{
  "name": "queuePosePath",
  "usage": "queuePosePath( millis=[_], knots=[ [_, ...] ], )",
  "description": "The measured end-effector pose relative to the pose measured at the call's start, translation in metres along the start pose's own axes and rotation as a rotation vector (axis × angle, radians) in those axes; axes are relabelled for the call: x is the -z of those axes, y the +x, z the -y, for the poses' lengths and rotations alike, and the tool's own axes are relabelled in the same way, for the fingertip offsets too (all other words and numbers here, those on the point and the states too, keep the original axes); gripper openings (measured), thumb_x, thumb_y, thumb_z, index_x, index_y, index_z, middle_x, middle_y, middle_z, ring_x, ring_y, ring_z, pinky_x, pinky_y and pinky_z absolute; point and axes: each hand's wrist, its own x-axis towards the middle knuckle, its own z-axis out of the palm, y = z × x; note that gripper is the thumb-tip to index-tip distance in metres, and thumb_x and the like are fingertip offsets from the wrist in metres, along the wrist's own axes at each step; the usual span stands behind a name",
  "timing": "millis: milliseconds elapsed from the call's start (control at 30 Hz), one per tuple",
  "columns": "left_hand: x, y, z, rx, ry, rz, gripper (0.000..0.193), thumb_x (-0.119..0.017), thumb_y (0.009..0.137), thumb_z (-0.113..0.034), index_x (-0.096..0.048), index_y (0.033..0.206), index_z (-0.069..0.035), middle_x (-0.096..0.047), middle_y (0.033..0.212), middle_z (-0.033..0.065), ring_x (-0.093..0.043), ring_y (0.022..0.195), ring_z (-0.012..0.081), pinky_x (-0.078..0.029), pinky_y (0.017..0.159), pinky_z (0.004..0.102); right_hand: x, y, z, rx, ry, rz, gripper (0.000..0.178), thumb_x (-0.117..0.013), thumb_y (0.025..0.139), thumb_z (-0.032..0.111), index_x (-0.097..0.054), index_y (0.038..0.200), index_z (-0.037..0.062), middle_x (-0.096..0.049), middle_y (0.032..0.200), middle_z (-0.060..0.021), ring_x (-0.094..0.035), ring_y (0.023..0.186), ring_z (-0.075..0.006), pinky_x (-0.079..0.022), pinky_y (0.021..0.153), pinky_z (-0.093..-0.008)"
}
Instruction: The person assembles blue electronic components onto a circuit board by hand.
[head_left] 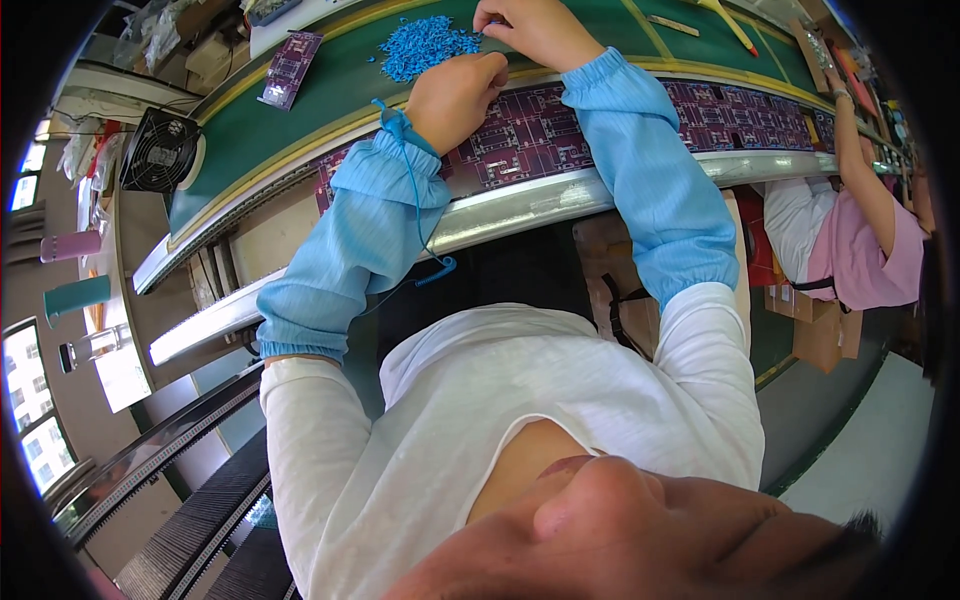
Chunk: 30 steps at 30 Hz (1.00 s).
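A pile of small blue parts (422, 50) lies on the green bench mat. My right hand (540, 32) is just right of the pile, its thumb and fingertips pinched together; whatever they hold is too small to make out. My left hand (452, 105) is curled above a row of purple circuit boards (535, 130), nearer to me than the pile. Its fingers are bent inward, and their tips are partly hidden. The boards run along a metal rail (540, 208). Both forearms wear light blue sleeves, and a coiled blue cord (436, 270) hangs from my left wrist.
One separate purple board (290, 70) lies on the mat left of the pile. A black fan (160, 150) stands at the bench's left end. Far right, a co-worker in pink (865, 250) reaches over the line. A yellow-handled tool (735, 25) lies at the back right.
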Motion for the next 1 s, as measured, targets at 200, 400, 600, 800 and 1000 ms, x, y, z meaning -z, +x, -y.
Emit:
queuePosePath(
  millis=[200, 400, 600, 800, 1000],
  knots=[
    [-0.002, 0.001, 0.003, -0.044, -0.017, -0.019, 0.014, -0.069, 0.087, -0.008, -0.064, 0.1, -0.011, -0.07, 0.092, 0.0099, -0.069, 0.089, 0.0343, -0.054, 0.072, 0.0468, 0.008, -0.003, -0.003, -0.001, 0.027, 0.015, 0.013, -0.069, 0.086, 0.018, -0.07, 0.088, 0.0051, -0.071, 0.086, -0.0164, -0.069, 0.085, -0.0377, -0.054, 0.074, -0.0459],
    [-0.001, 0.0, 0.005, 0.017, -0.058, 0.021, 0.017, -0.071, 0.086, -0.005, -0.065, 0.102, -0.007, -0.071, 0.096, 0.0135, -0.069, 0.09, 0.035, -0.055, 0.075, 0.0423, 0.036, -0.016, 0.002, -0.031, 0.089, 0.113, 0.012, -0.069, 0.087, 0.015, -0.07, 0.09, 0.0034, -0.072, 0.086, -0.0165, -0.07, 0.083, -0.037, -0.054, 0.073, -0.0433],
    [0.0, 0.002, 0.002, 0.032, -0.088, 0.023, 0.018, -0.071, 0.086, -0.004, -0.065, 0.102, -0.007, -0.072, 0.095, 0.0137, -0.071, 0.088, 0.0339, -0.055, 0.075, 0.0414, 0.044, -0.048, -0.013, -0.154, 0.163, 0.206, 0.009, -0.068, 0.093, 0.013, -0.069, 0.097, 0.0051, -0.071, 0.087, -0.0115, -0.07, 0.081, -0.0282, -0.055, 0.071, -0.0383],
    [0.002, 0.0, 0.001, 0.025, -0.074, 0.025, 0.019, -0.071, 0.085, -0.005, -0.065, 0.103, -0.007, -0.072, 0.095, 0.0129, -0.071, 0.088, 0.0328, -0.056, 0.075, 0.0406, 0.043, -0.062, -0.006, -0.126, 0.173, 0.324, 0.009, -0.071, 0.091, 0.005, -0.069, 0.1, 0.0032, -0.07, 0.085, -0.0082, -0.066, 0.075, -0.018, -0.053, 0.068, -0.0321],
    [0.009, 0.001, 0.001, -0.006, -0.034, 0.013, 0.019, -0.071, 0.085, -0.004, -0.066, 0.103, -0.008, -0.067, 0.098, 0.0108, -0.069, 0.089, 0.0308, -0.055, 0.075, 0.039, 0.037, -0.063, 0.001, -0.02, 0.073, 0.351, 0.009, -0.072, 0.086, 0.01, -0.072, 0.096, 0.0079, -0.071, 0.088, -0.0102, -0.069, 0.082, -0.0283, -0.055, 0.073, -0.0406]
  ],
)
